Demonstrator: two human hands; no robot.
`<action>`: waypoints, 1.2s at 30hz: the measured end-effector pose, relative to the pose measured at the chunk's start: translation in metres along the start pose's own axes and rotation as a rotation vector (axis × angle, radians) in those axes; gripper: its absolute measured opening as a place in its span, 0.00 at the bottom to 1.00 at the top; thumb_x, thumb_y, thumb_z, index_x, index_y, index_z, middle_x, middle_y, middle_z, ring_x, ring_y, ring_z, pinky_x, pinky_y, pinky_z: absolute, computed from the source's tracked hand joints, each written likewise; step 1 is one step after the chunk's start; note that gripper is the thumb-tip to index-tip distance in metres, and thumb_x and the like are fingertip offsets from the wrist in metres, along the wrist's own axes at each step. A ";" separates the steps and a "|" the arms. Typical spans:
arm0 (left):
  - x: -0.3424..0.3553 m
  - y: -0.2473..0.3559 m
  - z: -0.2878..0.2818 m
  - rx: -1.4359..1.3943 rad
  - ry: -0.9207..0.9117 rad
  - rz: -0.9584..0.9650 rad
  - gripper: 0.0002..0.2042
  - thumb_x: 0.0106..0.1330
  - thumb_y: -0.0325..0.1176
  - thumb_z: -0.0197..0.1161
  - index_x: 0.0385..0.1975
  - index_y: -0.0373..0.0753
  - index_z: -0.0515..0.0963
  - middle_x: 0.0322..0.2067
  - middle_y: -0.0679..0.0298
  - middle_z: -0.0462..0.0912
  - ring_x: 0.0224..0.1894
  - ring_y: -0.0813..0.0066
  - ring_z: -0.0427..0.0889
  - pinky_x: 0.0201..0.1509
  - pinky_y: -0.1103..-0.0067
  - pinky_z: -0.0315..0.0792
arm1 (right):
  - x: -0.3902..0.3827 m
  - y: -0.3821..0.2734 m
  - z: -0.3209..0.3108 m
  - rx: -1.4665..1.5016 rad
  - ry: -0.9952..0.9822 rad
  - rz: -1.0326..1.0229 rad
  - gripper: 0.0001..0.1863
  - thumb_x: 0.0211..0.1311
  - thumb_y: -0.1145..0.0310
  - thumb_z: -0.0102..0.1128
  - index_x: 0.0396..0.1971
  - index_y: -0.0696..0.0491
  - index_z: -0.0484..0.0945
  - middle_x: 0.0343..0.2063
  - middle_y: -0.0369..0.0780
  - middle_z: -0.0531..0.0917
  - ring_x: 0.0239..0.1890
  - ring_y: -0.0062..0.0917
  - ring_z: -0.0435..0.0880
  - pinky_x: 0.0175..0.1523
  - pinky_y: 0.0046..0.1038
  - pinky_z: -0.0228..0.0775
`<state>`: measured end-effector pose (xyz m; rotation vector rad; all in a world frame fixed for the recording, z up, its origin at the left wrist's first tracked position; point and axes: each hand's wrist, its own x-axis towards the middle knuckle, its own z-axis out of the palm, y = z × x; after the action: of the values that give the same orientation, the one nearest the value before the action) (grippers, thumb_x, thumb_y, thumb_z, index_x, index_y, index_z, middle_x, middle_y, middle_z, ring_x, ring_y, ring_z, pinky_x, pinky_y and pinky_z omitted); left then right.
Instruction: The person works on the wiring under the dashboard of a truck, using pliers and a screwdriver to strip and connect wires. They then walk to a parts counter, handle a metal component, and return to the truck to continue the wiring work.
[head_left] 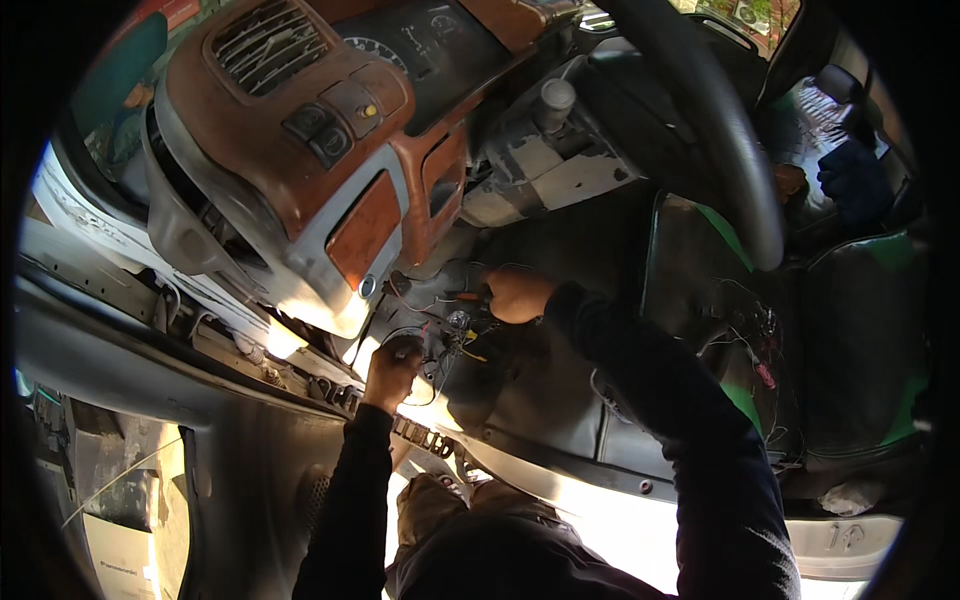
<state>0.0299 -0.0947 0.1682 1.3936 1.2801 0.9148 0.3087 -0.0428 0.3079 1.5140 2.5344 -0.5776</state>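
My left hand [393, 372] is down by the door sill, its fingers closed around something dark that I cannot make out. To its right and a little farther away, my right hand [518, 295] is closed on a small tool with an orange handle [466, 296]; its exact kind is too small to tell. Between the hands lies a tangle of thin wires [462, 338], some with yellow parts. A thin wire [425, 308] runs near the tool toward a dark connector-like piece [398, 282] under the dashboard.
Above the hands is the brown dashboard [300, 190], with the steering wheel [720, 130] at upper right. The open door [250, 460] stands at left. Loose wires with a red bundle [765, 372] lie on the seat [690, 270]. Another person's dark sleeve [855, 182] shows at far right.
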 end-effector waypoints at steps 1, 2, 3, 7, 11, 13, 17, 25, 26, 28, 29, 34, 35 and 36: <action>0.012 0.008 0.004 -0.095 0.041 -0.013 0.10 0.66 0.30 0.64 0.44 0.33 0.84 0.32 0.61 0.87 0.31 0.79 0.82 0.35 0.79 0.76 | 0.012 0.008 0.004 0.082 0.022 0.021 0.15 0.62 0.70 0.57 0.45 0.62 0.81 0.41 0.57 0.85 0.47 0.52 0.85 0.53 0.46 0.75; 0.024 0.015 -0.002 0.060 0.023 0.120 0.11 0.67 0.29 0.65 0.46 0.32 0.84 0.33 0.60 0.87 0.31 0.78 0.83 0.36 0.77 0.77 | 0.021 0.015 0.009 0.254 0.030 0.138 0.14 0.64 0.68 0.59 0.44 0.62 0.82 0.41 0.57 0.86 0.47 0.52 0.85 0.54 0.46 0.75; 0.033 0.019 -0.005 0.058 0.001 0.068 0.11 0.66 0.28 0.65 0.46 0.32 0.84 0.34 0.59 0.87 0.32 0.76 0.84 0.37 0.77 0.77 | 0.025 0.022 0.013 0.242 0.062 0.096 0.14 0.65 0.66 0.60 0.44 0.61 0.82 0.40 0.57 0.86 0.47 0.52 0.85 0.53 0.47 0.75; 0.054 0.010 -0.006 0.003 0.001 0.045 0.11 0.68 0.29 0.65 0.48 0.35 0.84 0.38 0.63 0.88 0.35 0.79 0.85 0.38 0.80 0.80 | 0.031 0.034 0.026 0.041 0.085 0.019 0.12 0.65 0.64 0.61 0.44 0.54 0.84 0.39 0.51 0.87 0.46 0.47 0.86 0.52 0.47 0.76; 0.064 -0.017 0.010 -0.063 -0.007 0.029 0.10 0.69 0.28 0.65 0.46 0.32 0.82 0.37 0.59 0.86 0.35 0.74 0.86 0.38 0.79 0.80 | 0.037 0.034 0.024 -0.019 0.080 0.050 0.13 0.65 0.66 0.60 0.46 0.56 0.81 0.40 0.50 0.86 0.46 0.46 0.86 0.51 0.46 0.76; 0.066 -0.029 0.021 -0.156 0.010 -0.080 0.10 0.69 0.27 0.65 0.46 0.32 0.82 0.37 0.59 0.86 0.36 0.74 0.87 0.38 0.79 0.81 | 0.037 0.032 0.020 -0.128 0.107 0.043 0.16 0.63 0.69 0.57 0.49 0.60 0.77 0.40 0.51 0.86 0.46 0.47 0.85 0.50 0.46 0.76; 0.068 -0.041 0.020 -0.136 0.001 0.065 0.10 0.69 0.27 0.64 0.47 0.32 0.82 0.37 0.61 0.87 0.35 0.76 0.85 0.39 0.79 0.80 | 0.031 0.025 0.015 -0.110 0.136 0.013 0.22 0.58 0.72 0.57 0.53 0.64 0.75 0.42 0.53 0.87 0.48 0.49 0.86 0.54 0.45 0.77; 0.117 -0.039 0.000 0.113 0.155 0.418 0.12 0.65 0.29 0.67 0.46 0.31 0.84 0.36 0.55 0.89 0.36 0.72 0.86 0.44 0.76 0.79 | 0.027 0.013 0.005 -0.159 0.235 0.006 0.17 0.71 0.64 0.57 0.52 0.58 0.80 0.42 0.52 0.87 0.50 0.49 0.84 0.56 0.46 0.75; 0.124 -0.037 0.000 0.059 0.150 0.514 0.13 0.65 0.30 0.67 0.46 0.31 0.84 0.36 0.55 0.89 0.36 0.71 0.86 0.45 0.77 0.79 | 0.027 0.010 0.004 -0.186 0.230 0.015 0.17 0.71 0.64 0.58 0.52 0.58 0.81 0.42 0.52 0.87 0.50 0.49 0.84 0.56 0.45 0.75; 0.142 -0.031 -0.002 0.118 0.196 0.444 0.17 0.65 0.31 0.67 0.51 0.29 0.81 0.40 0.50 0.89 0.43 0.63 0.88 0.50 0.73 0.79 | 0.024 0.008 -0.001 -0.219 0.183 0.032 0.17 0.71 0.63 0.58 0.52 0.57 0.82 0.42 0.52 0.87 0.50 0.48 0.84 0.56 0.44 0.75; 0.151 -0.029 -0.001 0.088 0.220 0.471 0.18 0.65 0.32 0.67 0.52 0.29 0.80 0.41 0.48 0.89 0.44 0.61 0.88 0.52 0.71 0.79 | 0.023 0.007 -0.002 -0.259 0.178 0.045 0.16 0.72 0.63 0.58 0.51 0.57 0.83 0.41 0.51 0.87 0.50 0.47 0.84 0.55 0.43 0.75; 0.178 -0.026 0.007 0.192 0.451 0.504 0.22 0.65 0.31 0.67 0.58 0.30 0.77 0.46 0.46 0.88 0.51 0.52 0.87 0.58 0.67 0.77 | 0.024 0.007 -0.008 -0.395 0.171 0.048 0.17 0.71 0.63 0.58 0.51 0.58 0.82 0.40 0.52 0.87 0.49 0.47 0.85 0.55 0.44 0.75; 0.180 -0.023 0.009 0.205 0.507 0.567 0.22 0.64 0.31 0.67 0.58 0.31 0.77 0.46 0.47 0.87 0.51 0.51 0.86 0.58 0.66 0.77 | 0.024 0.007 -0.010 -0.404 0.174 0.057 0.17 0.71 0.63 0.58 0.50 0.59 0.82 0.40 0.52 0.87 0.49 0.47 0.85 0.55 0.44 0.75; 0.182 -0.021 0.012 0.218 0.559 0.632 0.22 0.64 0.31 0.67 0.58 0.32 0.78 0.46 0.47 0.87 0.51 0.51 0.86 0.58 0.66 0.76 | 0.024 0.006 -0.011 -0.423 0.175 0.055 0.17 0.71 0.63 0.58 0.50 0.59 0.82 0.40 0.52 0.87 0.49 0.47 0.85 0.55 0.44 0.75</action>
<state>0.0645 0.0813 0.1290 1.8403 1.3869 1.7266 0.3032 -0.0165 0.3096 1.5188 2.5103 0.1040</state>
